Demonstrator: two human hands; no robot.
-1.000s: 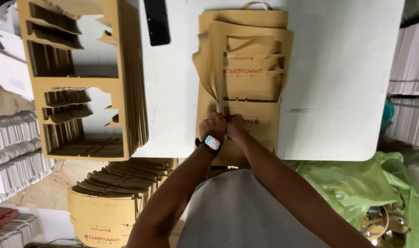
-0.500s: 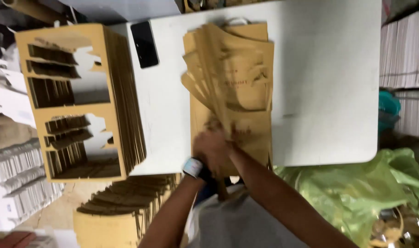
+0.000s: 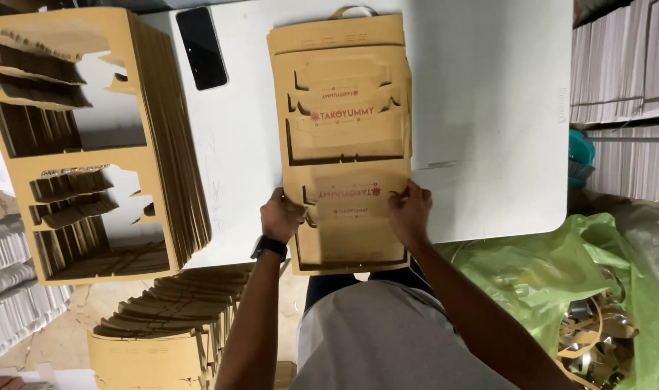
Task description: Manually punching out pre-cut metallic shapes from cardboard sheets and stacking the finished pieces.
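Fingers of left hand (image 3: pixel 281 216) and right hand (image 3: pixel 410 211) pinching both side edges of cardboard stack (image 3: pixel 344 137), lying mid-table (image 3: pixel 488 87), near end overhanging. Best gripping evenly, squaring edges, keeping sheets flat. Phone (image 3: pixel 201 48) and punched-out frames (image 3: pixel 91 137) left.

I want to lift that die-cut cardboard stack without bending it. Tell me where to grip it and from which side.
Probably grip the cardboard stack at its near end, one hand on each long edge, coming from the table's near side. That end overhangs the table edge, so fingers can slip underneath. The left hand and right hand already sit there.
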